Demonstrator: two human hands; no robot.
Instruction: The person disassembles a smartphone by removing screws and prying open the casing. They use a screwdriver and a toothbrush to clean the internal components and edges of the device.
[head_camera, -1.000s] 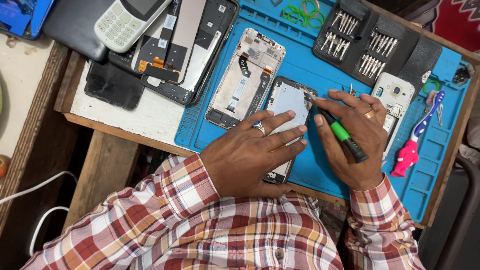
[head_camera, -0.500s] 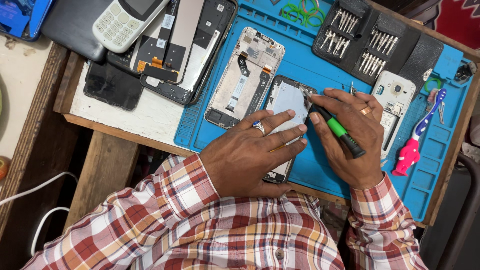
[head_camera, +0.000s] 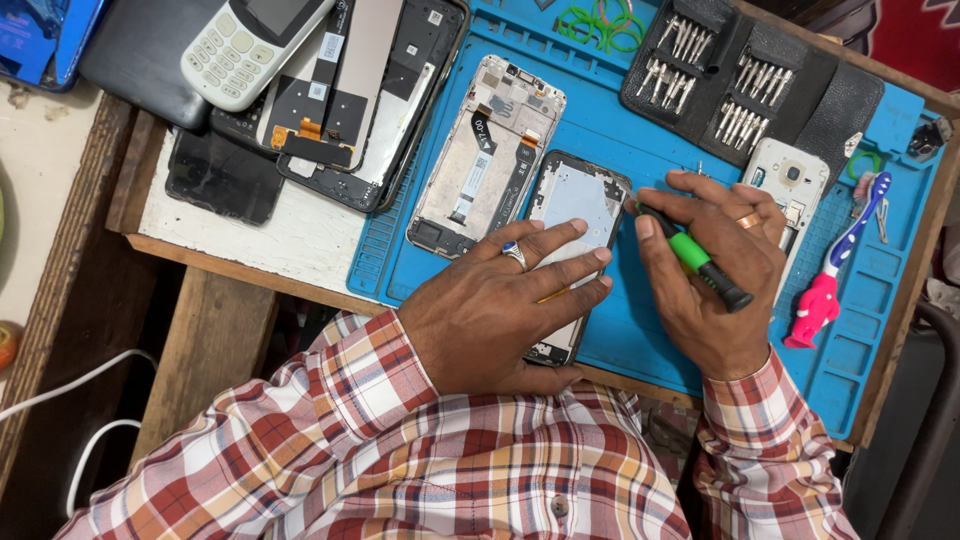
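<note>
Inspector: Little change is noted since the earlier frame; the right hand (head_camera: 715, 290) has been shifted slightly and the screwdriver tip kept at the phone's upper right edge.

Clerk: What is recorded from the left?

Inspector: A white keypad phone (head_camera: 250, 45) is laid over dismantled screens (head_camera: 350, 110) on the white board. On the blue mat (head_camera: 700, 130) a bare phone frame (head_camera: 485, 155) is set just beside the opened phone (head_camera: 580, 200). The left hand (head_camera: 500, 310) is pressed flat on that phone, fingers slightly spread, and its lower half is hidden.

Clerk: Orientation?

Inspector: Its long axis is run away from the person, tilted a little right. The green-and-black screwdriver (head_camera: 695, 258) is pinched between the right thumb and fingers, tip pointed up-left. Beyond are noted a bit set (head_camera: 720, 85), a white phone back (head_camera: 785, 185) and a pink-handled brush (head_camera: 835, 275).
</note>
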